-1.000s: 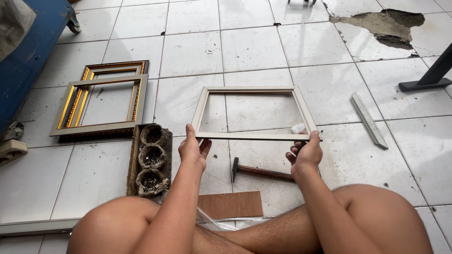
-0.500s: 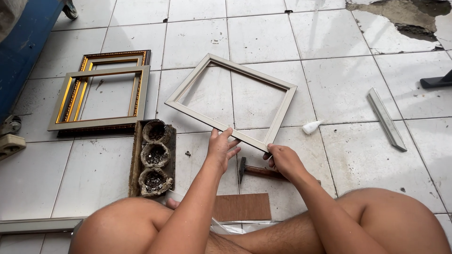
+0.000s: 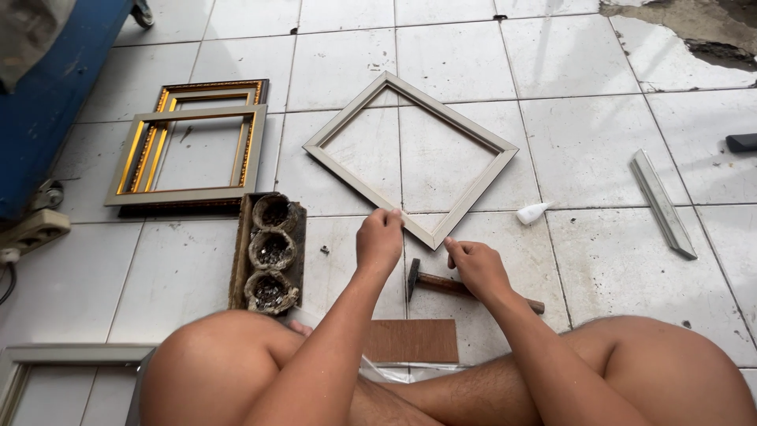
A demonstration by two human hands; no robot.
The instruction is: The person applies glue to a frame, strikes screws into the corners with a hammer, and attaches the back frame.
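White floor tiles (image 3: 599,55) fill the view, cracked at the upper right. At far left stands a blue cabinet (image 3: 47,118); beside it lie stacked gold frames (image 3: 189,146). Lower, a wooden tray (image 3: 268,252) holds three round cups of dark bits (too small to tell). In the centre lies a grey frame (image 3: 410,158), turned like a diamond. The left hand (image 3: 379,241) and right hand (image 3: 475,267) pinch its near corner. A hammer (image 3: 441,284) lies beneath; a glue tube (image 3: 532,212) and metal strip (image 3: 662,203) lie right.
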